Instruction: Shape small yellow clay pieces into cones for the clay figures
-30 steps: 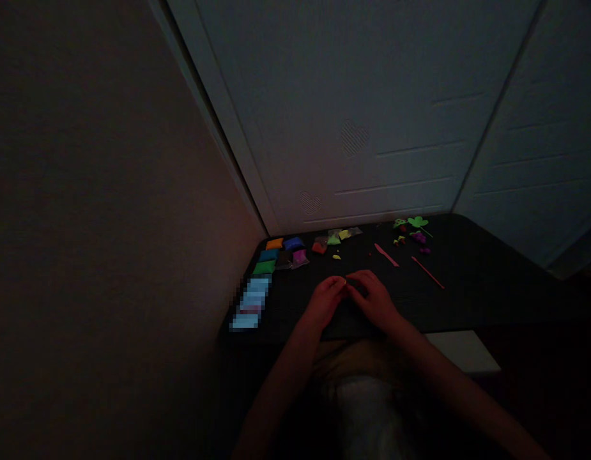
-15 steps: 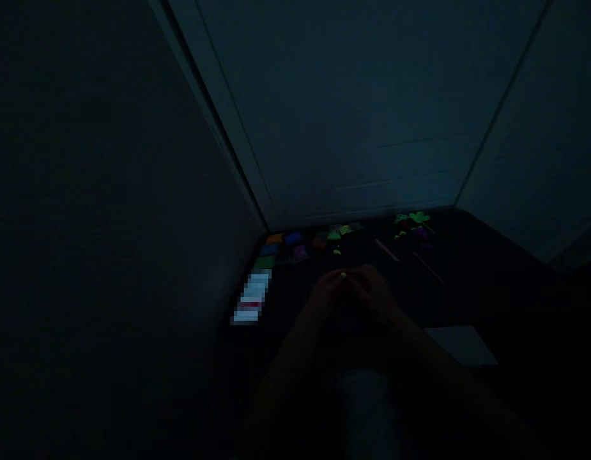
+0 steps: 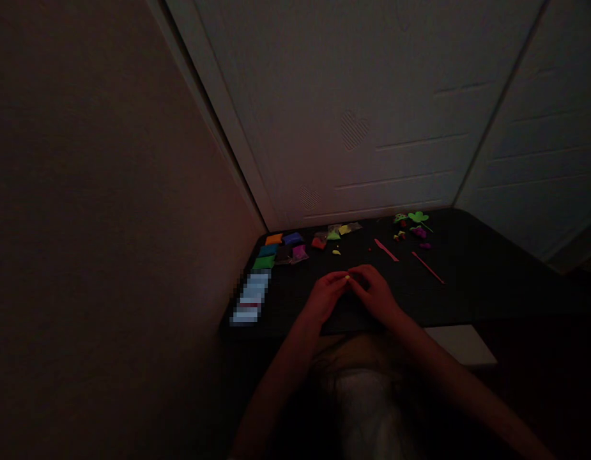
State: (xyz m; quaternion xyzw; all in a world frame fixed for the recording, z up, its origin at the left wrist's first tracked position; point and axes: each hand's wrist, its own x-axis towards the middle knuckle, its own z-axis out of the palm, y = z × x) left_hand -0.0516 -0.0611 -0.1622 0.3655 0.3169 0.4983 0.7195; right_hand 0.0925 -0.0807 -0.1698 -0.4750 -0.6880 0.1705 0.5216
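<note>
One small yellow piece [image 3: 347, 277], just below frame centre: pinched between my left hand [image 3: 325, 295] and right hand [image 3: 376, 295]; long axis unclear.

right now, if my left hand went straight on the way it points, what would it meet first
Most likely the fingers of your right hand, just past the small yellow piece at the tips of your left hand; the dim view leaves depth unclear.

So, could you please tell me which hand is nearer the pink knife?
Right. The right hand is on the near side of the pink knife; the left hand is farther left.
</note>
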